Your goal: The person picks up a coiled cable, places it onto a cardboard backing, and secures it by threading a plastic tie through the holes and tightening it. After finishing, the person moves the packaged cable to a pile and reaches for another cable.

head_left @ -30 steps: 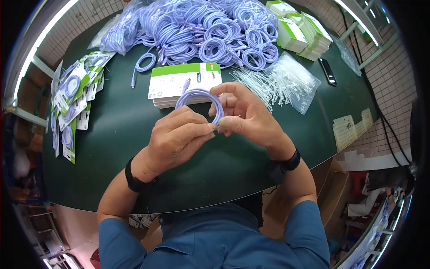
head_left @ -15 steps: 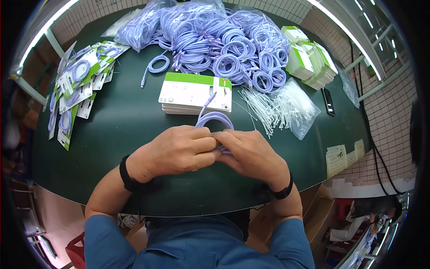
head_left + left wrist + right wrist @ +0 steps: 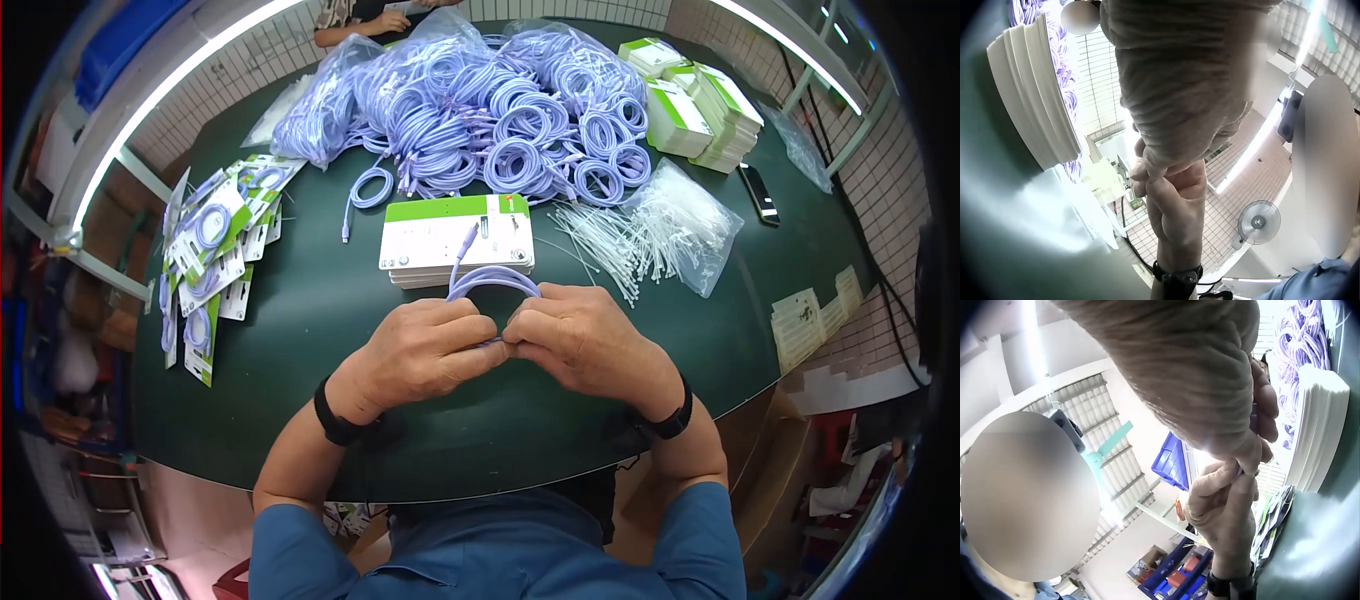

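Observation:
A coiled lilac cable (image 3: 497, 277) arches up between both hands in the head view, one plug end sticking up from its left side. My left hand (image 3: 428, 346) grips the coil's left side with curled fingers. On the other side my right hand (image 3: 582, 338) pinches the coil, and the fingertips of both hands meet at its near edge. The lower part of the loop is hidden behind the fingers. Just beyond the coil lies a stack of white and green packaging cards (image 3: 455, 240).
Farther back is a heap of lilac cables (image 3: 470, 110), with a single cable (image 3: 370, 188) before it. White cable ties (image 3: 600, 250) spread at right, near a phone (image 3: 760, 195) and stacked card boxes (image 3: 705, 115). Carded cables (image 3: 215, 240) pile at left. Another person's hands (image 3: 390, 22) show behind the heap.
My right hand has moved from spread fingers at the coil's right side to a pinch beside the left fingertips. The coil now sits lower, nearer my body, and the head view has shifted.

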### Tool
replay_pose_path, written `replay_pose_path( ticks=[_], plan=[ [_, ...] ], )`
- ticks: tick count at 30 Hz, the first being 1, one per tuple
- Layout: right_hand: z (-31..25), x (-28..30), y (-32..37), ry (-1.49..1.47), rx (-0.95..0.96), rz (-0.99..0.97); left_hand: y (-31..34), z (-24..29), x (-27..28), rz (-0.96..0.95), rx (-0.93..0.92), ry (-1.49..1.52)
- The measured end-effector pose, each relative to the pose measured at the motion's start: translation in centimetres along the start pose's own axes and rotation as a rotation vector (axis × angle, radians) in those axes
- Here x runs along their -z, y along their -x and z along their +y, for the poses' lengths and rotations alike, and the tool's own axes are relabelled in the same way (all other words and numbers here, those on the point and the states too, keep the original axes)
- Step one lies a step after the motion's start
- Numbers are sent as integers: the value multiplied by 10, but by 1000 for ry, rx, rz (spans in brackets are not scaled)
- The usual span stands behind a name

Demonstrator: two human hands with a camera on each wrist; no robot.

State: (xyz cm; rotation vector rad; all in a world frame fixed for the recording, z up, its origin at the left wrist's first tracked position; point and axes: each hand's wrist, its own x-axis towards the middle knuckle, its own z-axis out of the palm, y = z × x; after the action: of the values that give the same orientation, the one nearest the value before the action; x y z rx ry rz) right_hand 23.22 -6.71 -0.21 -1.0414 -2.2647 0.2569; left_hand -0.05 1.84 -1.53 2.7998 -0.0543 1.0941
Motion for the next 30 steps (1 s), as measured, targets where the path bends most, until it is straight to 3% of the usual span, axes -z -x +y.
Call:
replay_pose_path(
  ticks=[9, 16, 21, 25, 28, 30],
  plan=[
    [0, -4, 2, -9, 7, 86, -2, -3, 4, -49, 15, 1],
    [5, -8, 2, 56, 136, 203, -7, -9, 10, 32, -20, -4],
    [15, -6, 2, 12, 86, 248, -6, -19, 7, 86, -8, -50],
    [19, 3, 3, 47, 11, 317, -4, -35, 10, 244, 132, -108],
    [25, 2, 5, -41, -111, 403, -1, -63, 10, -15, 561, -41],
    [29, 2, 7, -23, -106, 392, -2, -76, 8, -97, 550, -86]
  ],
)
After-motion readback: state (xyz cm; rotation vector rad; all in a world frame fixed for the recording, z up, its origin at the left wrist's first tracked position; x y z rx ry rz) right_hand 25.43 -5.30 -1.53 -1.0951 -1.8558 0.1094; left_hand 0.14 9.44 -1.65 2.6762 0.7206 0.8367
